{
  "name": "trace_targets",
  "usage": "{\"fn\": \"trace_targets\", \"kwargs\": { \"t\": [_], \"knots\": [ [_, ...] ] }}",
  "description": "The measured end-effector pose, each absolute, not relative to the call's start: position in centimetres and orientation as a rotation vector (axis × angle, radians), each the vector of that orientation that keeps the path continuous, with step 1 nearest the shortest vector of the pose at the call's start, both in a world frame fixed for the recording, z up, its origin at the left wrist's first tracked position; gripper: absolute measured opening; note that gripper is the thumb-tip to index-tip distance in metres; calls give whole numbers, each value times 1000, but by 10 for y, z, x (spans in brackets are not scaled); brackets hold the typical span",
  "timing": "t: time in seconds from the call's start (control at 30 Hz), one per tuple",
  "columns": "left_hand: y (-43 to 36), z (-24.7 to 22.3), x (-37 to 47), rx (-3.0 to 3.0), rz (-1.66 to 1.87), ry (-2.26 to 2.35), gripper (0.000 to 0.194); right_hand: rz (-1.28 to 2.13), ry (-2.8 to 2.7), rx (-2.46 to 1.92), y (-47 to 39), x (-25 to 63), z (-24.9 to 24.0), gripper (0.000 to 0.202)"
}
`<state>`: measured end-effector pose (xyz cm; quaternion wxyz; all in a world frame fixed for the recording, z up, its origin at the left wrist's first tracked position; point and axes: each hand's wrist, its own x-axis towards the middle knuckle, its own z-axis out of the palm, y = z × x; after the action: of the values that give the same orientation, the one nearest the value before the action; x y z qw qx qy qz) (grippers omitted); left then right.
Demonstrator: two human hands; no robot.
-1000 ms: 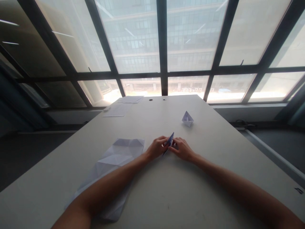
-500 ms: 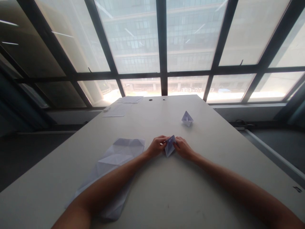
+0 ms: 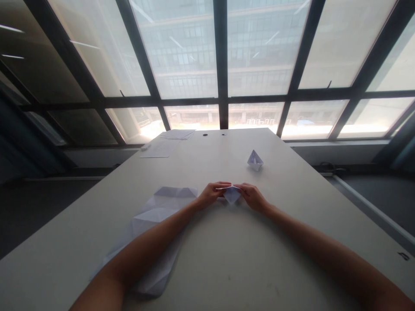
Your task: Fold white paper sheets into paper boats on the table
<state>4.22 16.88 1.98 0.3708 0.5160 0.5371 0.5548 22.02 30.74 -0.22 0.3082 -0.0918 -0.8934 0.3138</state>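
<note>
Between my hands, just above the middle of the table, is a small folded white paper (image 3: 232,195) with its point toward me. My left hand (image 3: 212,193) pinches it from the left, fingers along its upper edge. From the right, my right hand (image 3: 251,195) grips the opposite side, also along the top. My fingers cover the paper's side corners. A folded paper boat (image 3: 255,161) stands farther back to the right, apart from both hands. Under and beside my left forearm lies a large creased paper sheet (image 3: 158,214).
The white table (image 3: 292,242) runs away from me toward large windows. Flat paper sheets (image 3: 158,150) lie at its far left, with a small crumpled white piece (image 3: 145,147) by them. Two dark round holes are near the far edge. A small dark mark (image 3: 403,256) is at the right edge.
The folded paper has turned from a tall upright diamond to a lower, wider shape pointing toward me. Both hands have shifted to its top edge, fingers straighter. The paper boat stays put.
</note>
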Motion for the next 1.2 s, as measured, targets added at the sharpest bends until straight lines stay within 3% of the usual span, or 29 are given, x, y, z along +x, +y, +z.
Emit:
{"fn": "trace_targets", "kwargs": {
  "t": [0.4, 0.7, 0.9, 1.2],
  "knots": [
    [167, 23, 38, 1359, 1387, 1474, 42, 936, -2323, -241, 308, 222, 1, 39],
    [170, 0, 46, 1910, 1225, 1806, 23, 766, -2432, -285, 310, 218, -9, 29],
    [170, -4, 42, 2225, 748, 2034, 41, 502, -2514, -314, 310, 218, -8, 25],
    [166, -1, 50, 2199, 353, 2129, 59, 425, -2792, -132, 296, 222, -2, 52]
  ]
}}
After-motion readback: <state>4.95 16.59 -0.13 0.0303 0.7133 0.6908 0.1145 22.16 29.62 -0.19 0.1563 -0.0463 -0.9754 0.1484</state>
